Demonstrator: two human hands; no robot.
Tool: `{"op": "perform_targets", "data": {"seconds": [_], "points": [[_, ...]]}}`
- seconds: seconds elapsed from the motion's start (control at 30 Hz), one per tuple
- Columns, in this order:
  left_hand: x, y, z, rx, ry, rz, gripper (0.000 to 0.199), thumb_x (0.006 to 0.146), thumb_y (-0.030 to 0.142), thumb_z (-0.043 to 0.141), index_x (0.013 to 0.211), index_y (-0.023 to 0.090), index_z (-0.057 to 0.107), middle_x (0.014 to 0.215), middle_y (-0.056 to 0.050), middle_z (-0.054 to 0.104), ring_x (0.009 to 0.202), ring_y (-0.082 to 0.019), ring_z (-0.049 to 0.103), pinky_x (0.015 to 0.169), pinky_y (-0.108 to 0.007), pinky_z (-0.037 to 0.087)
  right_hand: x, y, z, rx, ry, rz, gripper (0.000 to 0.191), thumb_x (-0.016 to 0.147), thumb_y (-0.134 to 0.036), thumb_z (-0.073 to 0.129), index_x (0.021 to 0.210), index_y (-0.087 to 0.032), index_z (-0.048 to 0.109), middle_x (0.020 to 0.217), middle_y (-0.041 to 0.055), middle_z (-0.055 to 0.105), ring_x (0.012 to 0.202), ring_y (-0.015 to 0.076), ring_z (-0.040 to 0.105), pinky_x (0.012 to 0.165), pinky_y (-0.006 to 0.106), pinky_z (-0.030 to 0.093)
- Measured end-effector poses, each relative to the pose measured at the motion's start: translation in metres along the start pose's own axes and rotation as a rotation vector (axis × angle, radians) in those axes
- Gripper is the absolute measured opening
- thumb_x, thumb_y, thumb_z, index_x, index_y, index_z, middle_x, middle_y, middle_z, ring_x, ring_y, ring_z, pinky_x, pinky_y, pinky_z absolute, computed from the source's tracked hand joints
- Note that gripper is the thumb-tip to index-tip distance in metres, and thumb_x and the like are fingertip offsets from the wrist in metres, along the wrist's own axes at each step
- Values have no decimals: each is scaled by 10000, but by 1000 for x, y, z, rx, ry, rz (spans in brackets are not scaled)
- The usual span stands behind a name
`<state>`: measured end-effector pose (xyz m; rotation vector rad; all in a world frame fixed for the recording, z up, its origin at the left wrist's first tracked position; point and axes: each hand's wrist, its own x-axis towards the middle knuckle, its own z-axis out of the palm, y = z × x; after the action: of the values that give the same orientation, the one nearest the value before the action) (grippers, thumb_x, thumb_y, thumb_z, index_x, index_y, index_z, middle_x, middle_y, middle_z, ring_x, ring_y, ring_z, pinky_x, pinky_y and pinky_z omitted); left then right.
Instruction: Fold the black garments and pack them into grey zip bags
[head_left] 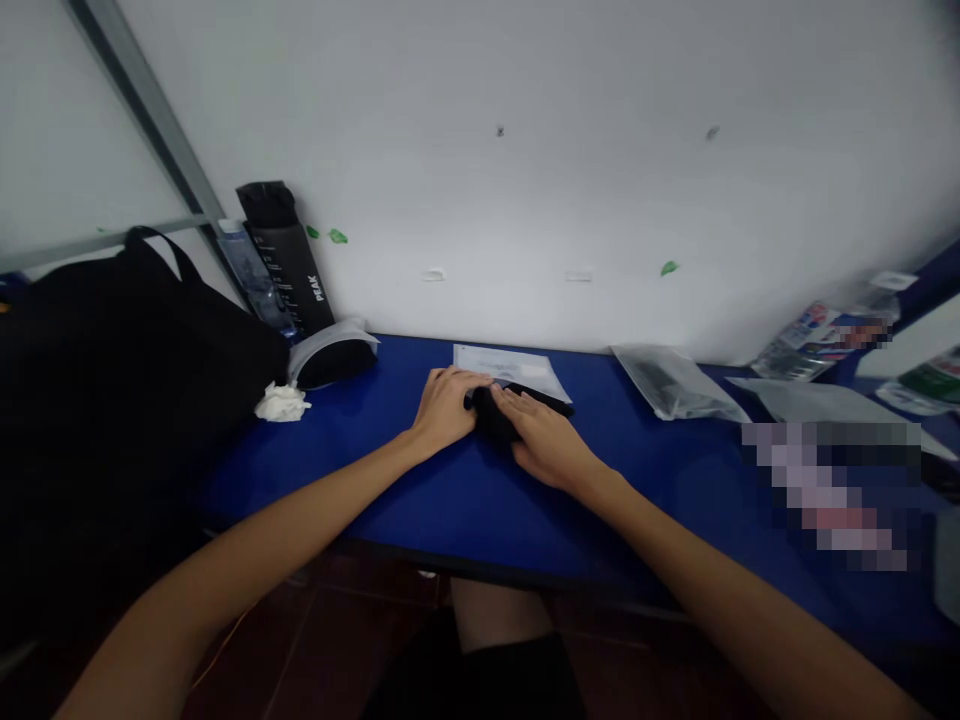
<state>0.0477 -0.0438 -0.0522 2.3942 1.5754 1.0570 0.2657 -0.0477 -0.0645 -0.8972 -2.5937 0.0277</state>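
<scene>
A black soft item (493, 418) lies on the blue table (450, 510), in front of a white printed packet (510, 368). My left hand (448, 405) is curled at the item's left end, its fingers reaching over the top edge. Across its right part rests my right hand (546, 435), palm down with the fingers extended and close together. Both hands' fingertips nearly meet above the item. More black material shows behind my right fingers, against the packet's lower edge.
A black bag (127, 370) fills the left side, beside crumpled tissue (283, 402), a pouch (334, 355) and a black bottle (289, 265). Clear packets (679, 383) and a plastic bottle (825, 330) are on the right. A white wall (525, 200) stands behind.
</scene>
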Motion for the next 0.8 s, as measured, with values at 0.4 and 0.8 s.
{"op": "perform_targets", "data": {"seconds": [0.4, 0.8], "points": [[0, -2, 4, 5, 12, 10, 511, 957, -3, 597, 1336, 273, 798, 1435, -10, 753, 1241, -253, 715, 1062, -466, 578, 51, -27, -21, -373, -230, 297, 496, 948, -84, 535, 1419, -6, 671, 1363, 292, 741, 1231, 360, 751, 1052, 404, 586], [2, -5, 3, 36, 7, -3, 540, 951, 16, 620, 1398, 280, 770, 1429, -8, 754, 1273, -258, 713, 1101, -466, 577, 69, 21, 8, -58, -106, 168, 473, 867, -40, 534, 1304, -68, 714, 1401, 216, 747, 1301, 329, 703, 1140, 419, 517]]}}
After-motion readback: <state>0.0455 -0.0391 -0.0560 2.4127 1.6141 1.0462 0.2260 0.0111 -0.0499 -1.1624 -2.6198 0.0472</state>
